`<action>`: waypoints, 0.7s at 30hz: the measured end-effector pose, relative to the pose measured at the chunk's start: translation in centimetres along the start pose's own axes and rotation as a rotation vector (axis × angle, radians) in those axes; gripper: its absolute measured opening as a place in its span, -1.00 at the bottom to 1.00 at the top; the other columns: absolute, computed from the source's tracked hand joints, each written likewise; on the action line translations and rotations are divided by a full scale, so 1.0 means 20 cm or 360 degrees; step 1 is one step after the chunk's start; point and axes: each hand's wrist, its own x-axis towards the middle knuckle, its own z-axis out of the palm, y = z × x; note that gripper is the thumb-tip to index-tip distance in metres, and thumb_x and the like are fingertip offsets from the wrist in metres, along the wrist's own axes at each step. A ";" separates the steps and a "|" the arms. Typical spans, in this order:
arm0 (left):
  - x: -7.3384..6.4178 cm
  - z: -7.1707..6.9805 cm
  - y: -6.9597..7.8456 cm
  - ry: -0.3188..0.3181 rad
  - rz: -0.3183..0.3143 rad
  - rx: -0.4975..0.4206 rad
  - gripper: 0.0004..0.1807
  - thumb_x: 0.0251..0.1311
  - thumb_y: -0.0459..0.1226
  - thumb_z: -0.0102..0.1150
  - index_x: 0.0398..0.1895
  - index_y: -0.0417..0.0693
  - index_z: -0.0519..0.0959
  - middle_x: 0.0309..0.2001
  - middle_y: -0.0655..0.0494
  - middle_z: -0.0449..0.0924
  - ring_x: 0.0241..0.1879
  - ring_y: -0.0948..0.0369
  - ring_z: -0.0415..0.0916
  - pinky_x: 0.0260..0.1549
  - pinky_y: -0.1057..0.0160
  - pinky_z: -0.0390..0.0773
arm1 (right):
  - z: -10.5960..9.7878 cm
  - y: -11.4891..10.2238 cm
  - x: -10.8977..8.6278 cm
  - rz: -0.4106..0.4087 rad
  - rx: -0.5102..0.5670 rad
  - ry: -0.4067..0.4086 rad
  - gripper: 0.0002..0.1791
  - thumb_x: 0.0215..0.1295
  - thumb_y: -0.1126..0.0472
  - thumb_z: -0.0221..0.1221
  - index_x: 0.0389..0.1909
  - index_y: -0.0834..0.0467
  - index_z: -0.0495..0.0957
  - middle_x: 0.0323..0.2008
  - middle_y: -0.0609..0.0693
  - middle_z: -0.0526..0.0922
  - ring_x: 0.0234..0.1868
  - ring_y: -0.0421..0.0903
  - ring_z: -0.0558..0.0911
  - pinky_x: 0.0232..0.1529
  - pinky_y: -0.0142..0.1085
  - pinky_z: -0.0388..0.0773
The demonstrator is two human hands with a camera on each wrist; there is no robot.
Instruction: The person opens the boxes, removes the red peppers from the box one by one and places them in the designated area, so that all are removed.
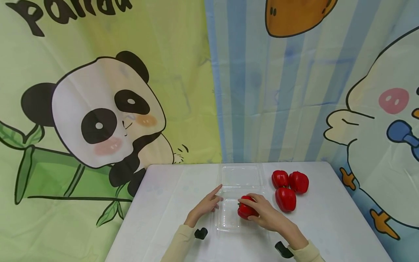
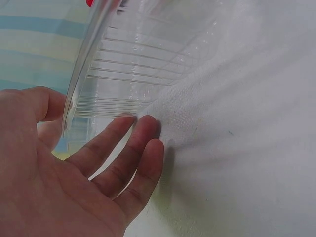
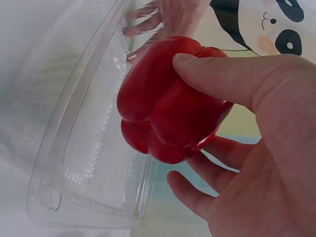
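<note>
A clear plastic clamshell box (image 1: 226,220) lies opened out on the table, its lid (image 1: 241,176) folded back toward the wall. My right hand (image 1: 264,211) holds a red bell pepper (image 1: 246,211) over the box base, thumb on one side and fingers on the other. In the right wrist view the pepper (image 3: 168,103) shows its lobed bottom. At the box's left side is my left hand (image 1: 205,206), its fingers extended. The left wrist view shows its fingertips (image 2: 148,126) against the ribbed wall (image 2: 128,64), with part of the hand behind the rim.
Three more red bell peppers (image 1: 286,199) sit close together right of the box. The white table (image 1: 330,225) meets a cloth backdrop (image 1: 183,91) printed with a panda and a white bird. Dark wrist devices (image 1: 201,233) are by both sleeves.
</note>
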 end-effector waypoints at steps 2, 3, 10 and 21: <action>0.00 0.00 0.00 0.0004 -0.0003 -0.0002 -0.34 0.47 -0.16 -0.05 0.60 0.28 0.10 0.12 -0.16 0.62 -0.34 0.14 0.51 -0.43 0.26 0.47 | -0.01 0.00 -0.01 0.0015 0.0009 0.0006 -0.16 0.05 0.17 0.48 0.39 -0.20 0.40 0.34 0.16 0.39 0.32 0.18 0.37 -0.05 -0.03 0.69; 0.00 0.00 0.00 0.0006 -0.0005 -0.0001 -0.34 0.47 -0.16 -0.05 0.60 0.28 0.10 0.13 -0.16 0.62 -0.33 0.14 0.51 -0.43 0.26 0.47 | -0.01 0.00 -0.01 0.0021 0.0013 0.0008 -0.16 0.05 0.17 0.49 0.39 -0.20 0.40 0.34 0.16 0.40 0.32 0.18 0.38 -0.05 -0.03 0.69; -0.02 0.00 0.02 0.0012 -0.0018 0.0010 -0.35 0.48 -0.16 -0.08 0.59 0.29 0.10 0.12 -0.14 0.62 -0.33 0.15 0.51 -0.42 0.27 0.46 | -0.02 0.01 -0.04 0.0034 0.0025 0.0035 -0.16 0.04 0.18 0.49 0.39 -0.19 0.40 0.33 0.14 0.40 0.32 0.17 0.38 -0.04 -0.05 0.69; -0.02 0.00 0.03 0.0021 -0.0026 0.0025 -0.35 0.48 -0.16 -0.09 0.60 0.27 0.10 0.10 -0.14 0.63 -0.34 0.16 0.51 -0.41 0.27 0.48 | -0.01 0.05 -0.09 0.0085 0.0020 0.0047 -0.12 0.00 0.20 0.51 0.40 -0.20 0.40 0.32 0.12 0.40 0.32 0.16 0.37 -0.05 -0.06 0.69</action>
